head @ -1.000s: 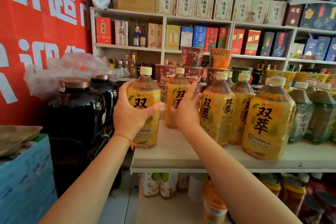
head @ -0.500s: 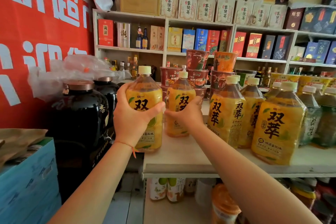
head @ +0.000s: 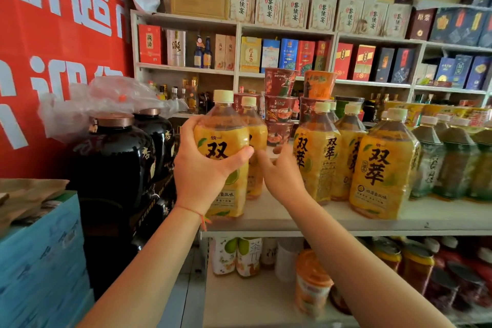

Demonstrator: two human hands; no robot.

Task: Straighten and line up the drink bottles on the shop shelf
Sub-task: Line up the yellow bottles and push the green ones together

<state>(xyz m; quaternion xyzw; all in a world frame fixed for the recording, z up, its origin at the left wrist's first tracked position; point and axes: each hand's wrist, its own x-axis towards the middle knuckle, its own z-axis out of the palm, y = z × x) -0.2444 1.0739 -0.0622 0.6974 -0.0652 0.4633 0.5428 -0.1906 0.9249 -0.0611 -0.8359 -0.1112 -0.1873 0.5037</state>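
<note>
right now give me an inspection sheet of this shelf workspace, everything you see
surface: white shelf, bare strip along its front edge
job's things: yellow drink bottles standing in files; the front left bottle is at the shelf's left end, a second bottle close behind it; green drink bottles to the right
clutter: stacked instant noodle cups behind the bottles
hands: left hand grips the front left bottle; right hand beside the second bottle, fingers loosely curled, holding nothing
cables: nothing seen
surroundings: black jars on the left, red banner, boxed goods on wall shelves, jars and bottles on the lower shelf
</note>
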